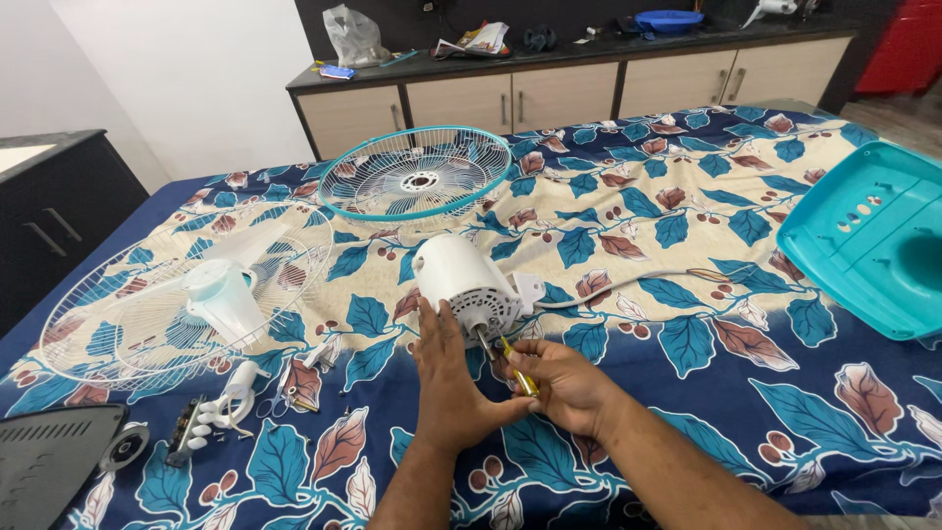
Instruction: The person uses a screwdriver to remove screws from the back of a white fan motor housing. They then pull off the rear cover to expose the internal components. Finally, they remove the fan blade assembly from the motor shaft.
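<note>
Head view, places given from the white fan motor (461,285), lying mid-bedsheet (687,324):
- left hand (449,378), just below, flat against motor's near side, fingers extended, steadying it
- right hand (564,385), below right, closed round yellow screwdriver (517,368), tip at motor's shaft end
- teal-rimmed grille (417,177), behind
- white grille (147,294) with blade (221,294), left
- teal base (873,236), far right

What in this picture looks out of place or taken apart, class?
A fan lies in pieces on the bed: the white motor bare under the left hand, both grilles off, the teal base apart. The right hand holds a yellow screwdriver.
</note>
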